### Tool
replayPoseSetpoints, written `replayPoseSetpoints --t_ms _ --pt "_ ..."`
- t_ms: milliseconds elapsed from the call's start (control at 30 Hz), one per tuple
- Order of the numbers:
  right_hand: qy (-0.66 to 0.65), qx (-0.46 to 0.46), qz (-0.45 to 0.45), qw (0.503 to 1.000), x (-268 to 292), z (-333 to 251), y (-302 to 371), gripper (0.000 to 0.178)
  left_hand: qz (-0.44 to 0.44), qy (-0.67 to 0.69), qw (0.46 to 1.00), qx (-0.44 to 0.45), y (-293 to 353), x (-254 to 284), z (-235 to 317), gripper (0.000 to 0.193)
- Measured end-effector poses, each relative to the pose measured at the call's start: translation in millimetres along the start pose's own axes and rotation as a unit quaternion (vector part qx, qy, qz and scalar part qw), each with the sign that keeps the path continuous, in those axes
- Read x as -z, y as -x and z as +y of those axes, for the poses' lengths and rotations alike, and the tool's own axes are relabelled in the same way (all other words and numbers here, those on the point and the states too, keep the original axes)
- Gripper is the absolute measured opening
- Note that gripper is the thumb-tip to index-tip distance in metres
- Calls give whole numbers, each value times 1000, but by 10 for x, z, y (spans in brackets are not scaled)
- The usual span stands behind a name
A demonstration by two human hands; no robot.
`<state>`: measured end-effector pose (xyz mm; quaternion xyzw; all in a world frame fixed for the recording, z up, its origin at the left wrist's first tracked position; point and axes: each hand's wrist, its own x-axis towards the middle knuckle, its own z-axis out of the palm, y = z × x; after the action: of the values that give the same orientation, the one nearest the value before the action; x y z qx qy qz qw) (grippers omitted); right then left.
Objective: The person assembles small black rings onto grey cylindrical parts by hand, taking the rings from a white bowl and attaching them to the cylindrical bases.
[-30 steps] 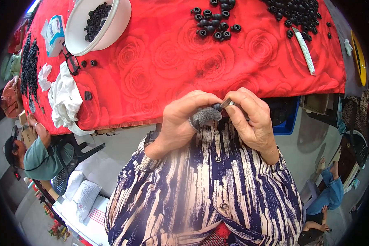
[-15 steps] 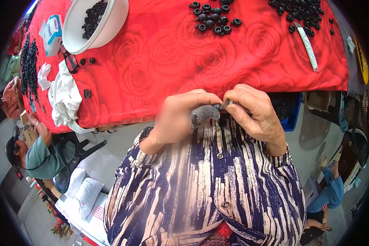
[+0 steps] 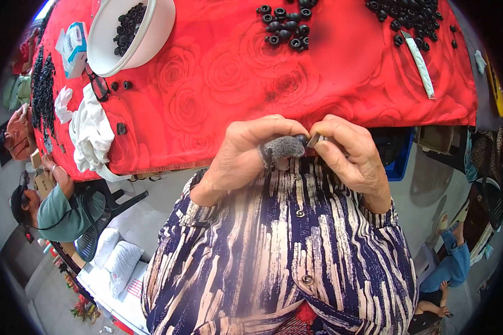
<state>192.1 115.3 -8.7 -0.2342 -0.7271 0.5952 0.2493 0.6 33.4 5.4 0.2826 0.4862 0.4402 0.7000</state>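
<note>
Just off the table's near edge, my left hand (image 3: 237, 148) pinches a small round black part (image 3: 302, 138), mostly covered by the fingers. A grey knitted cover (image 3: 284, 148) wraps one finger of that hand. Close against the part, my right hand (image 3: 349, 148) grips a small flat blade (image 3: 314, 140) between thumb and fingers. Whether the blade touches the part, I cannot tell. Farther back lie a group of similar black knobbed parts (image 3: 285, 34) and a larger heap of black parts (image 3: 411, 15) to the right.
A red rose-patterned cloth (image 3: 207, 106) covers the table. On the left stand a white tub (image 3: 159, 39) of black parts, a tissue box (image 3: 74, 50), eyeglasses (image 3: 99, 88) and a white cloth (image 3: 90, 134). A long white packet (image 3: 419, 64) lies right. Another person (image 3: 61, 206) sits left.
The blade has turned and drawn slightly right, and more of the black part's rounded top now shows between my left fingers. Both hands keep their hold.
</note>
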Motion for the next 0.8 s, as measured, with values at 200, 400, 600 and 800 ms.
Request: replayPoseSetpoints --t_ms 200,400,600,800 --pt "-1 -35 75 997 -63 -44 -7 12 13 13 998 -55 -28 -45 -42 20" --pt "29 -6 58 998 -51 -37 -38 12 11 33 999 -38 -17 -40 -56 22" --pt "36 7 23 999 -13 -16 -55 12 6 24 1000 -11 -5 -16 -50 22" --pt "37 4 -14 999 54 -32 -56 11 -11 4 1000 14 -15 5 -24 23"
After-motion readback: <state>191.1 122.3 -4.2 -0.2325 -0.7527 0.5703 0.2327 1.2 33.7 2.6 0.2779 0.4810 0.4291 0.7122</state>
